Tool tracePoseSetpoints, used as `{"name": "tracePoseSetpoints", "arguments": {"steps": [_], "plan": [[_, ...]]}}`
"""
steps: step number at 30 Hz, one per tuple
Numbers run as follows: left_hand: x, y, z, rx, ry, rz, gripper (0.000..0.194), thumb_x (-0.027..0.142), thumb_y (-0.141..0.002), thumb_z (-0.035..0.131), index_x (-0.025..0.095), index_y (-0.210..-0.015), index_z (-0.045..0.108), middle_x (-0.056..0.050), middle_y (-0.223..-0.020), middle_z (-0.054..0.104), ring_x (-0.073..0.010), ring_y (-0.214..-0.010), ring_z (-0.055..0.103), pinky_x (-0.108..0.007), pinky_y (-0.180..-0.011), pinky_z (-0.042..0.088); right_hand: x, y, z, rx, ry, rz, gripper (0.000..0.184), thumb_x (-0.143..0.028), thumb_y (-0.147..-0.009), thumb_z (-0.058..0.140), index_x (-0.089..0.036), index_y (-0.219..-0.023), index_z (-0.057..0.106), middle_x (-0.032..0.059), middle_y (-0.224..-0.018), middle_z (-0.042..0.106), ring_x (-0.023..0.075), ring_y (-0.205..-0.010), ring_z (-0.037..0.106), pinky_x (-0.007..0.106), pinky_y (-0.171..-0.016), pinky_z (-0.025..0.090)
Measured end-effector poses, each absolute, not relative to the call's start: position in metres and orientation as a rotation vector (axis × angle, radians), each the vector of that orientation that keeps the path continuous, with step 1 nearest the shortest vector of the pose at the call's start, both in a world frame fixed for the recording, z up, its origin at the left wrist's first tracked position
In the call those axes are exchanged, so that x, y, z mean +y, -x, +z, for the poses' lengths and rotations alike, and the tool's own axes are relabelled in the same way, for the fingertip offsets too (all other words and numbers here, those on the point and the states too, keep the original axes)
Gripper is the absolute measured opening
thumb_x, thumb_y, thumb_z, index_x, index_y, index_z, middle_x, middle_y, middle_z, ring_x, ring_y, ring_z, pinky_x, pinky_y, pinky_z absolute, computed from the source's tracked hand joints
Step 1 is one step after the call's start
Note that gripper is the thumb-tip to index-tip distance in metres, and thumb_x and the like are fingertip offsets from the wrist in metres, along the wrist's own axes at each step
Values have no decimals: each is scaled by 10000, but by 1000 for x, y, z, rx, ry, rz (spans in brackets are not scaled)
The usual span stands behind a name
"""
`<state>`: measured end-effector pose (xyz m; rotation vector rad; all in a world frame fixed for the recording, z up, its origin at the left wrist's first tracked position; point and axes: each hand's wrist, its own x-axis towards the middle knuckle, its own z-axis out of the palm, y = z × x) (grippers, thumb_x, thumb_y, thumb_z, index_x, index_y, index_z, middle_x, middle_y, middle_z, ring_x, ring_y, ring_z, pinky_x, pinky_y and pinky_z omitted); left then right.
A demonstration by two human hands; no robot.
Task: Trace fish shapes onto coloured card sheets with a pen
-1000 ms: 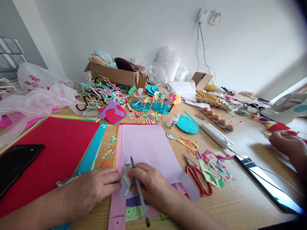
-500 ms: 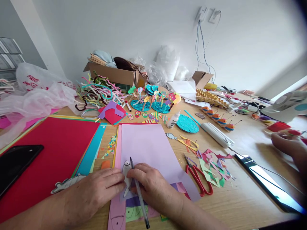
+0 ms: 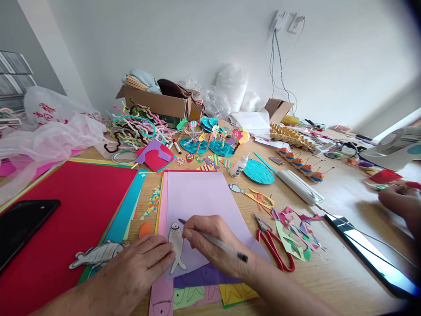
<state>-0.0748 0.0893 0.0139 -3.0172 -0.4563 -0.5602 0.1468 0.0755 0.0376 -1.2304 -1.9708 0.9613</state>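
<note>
Right hand (image 3: pixel 215 256) is clamping its fingers on a pen (image 3: pixel 226 248), slanting it back across the knuckles, and the tip is pointing away to the left, just beside the head of a grey paper fish (image 3: pixel 176 245); whether the point is touching down, nobody can tell from here. That fish is lying at the right hand's fingertips, flat on a lilac sheet (image 3: pixel 197 193), close to the sheet's left edge. Over on the other side, the left hand (image 3: pixel 141 263) is stretching out nearly flat, fingers together and gripping nothing, and its fingertips are covering the fish's left edge, presumably stopping shape and sheet from sliding. A second paper fish (image 3: pixel 98 254) is resting beyond the left wrist, partly over the stack with the red sheet (image 3: pixel 95 193), apparently parked out of the pen's way. Below the right hand, a dark purple piece (image 3: pixel 204 276) is showing drawn outlines. To its right, red-handled scissors (image 3: pixel 274 248) are lying free, probably set there for easy reach, with paper scraps (image 3: pixel 301 232) gathering just past them. Farther right, another person's hand (image 3: pixel 399 202) is hovering at the edge of view.
</note>
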Motion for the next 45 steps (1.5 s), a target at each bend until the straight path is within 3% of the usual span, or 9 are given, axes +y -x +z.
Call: {"name": "tracePoseSetpoints", "arguments": {"steps": [3,7,16,22,45], "plan": [[86,76,13,-484,3009,-515,387,75,-823,416,165,-1151,599,-28,-1111,681,-185,-1000,581,-279,-915,467,81,-141,37,-1898,1331,1160,130,-139,-868,468,-179,-941,568,-61,-583,515,88,-497,454,172,-490,348],[85,77,7,-527,3040,-442,371,154,-847,473,178,-1204,571,-31,-1142,665,-198,-954,575,-298,-892,458,85,-135,30,-1951,1337,1098,134,-74,-753,530,-165,-821,602,-56,-606,516,80,-519,444,174,-521,359],[85,78,-5,-534,3018,-573,502,83,-859,405,188,-1348,456,-21,-1138,651,-199,-949,539,-311,-889,424,92,-128,24,-1895,1370,1225,153,-32,-671,539,-167,-732,581,-73,-580,499,64,-492,414,148,-476,346],[85,81,-4,-469,3032,-396,457,125,-865,467,150,-1320,496,-45,-1191,637,-213,-979,550,-327,-909,446,92,-128,21,-1918,1347,1192,142,-37,-664,537,-174,-697,553,-80,-560,487,62,-476,404,150,-473,346],[83,76,-4,-519,3011,-480,431,59,-836,428,134,-1243,550,-50,-1123,659,-210,-954,552,-319,-881,461,91,-126,20,-1980,1382,1050,149,-42,-662,531,-183,-703,553,-72,-567,512,71,-479,439,156,-488,371]]}}
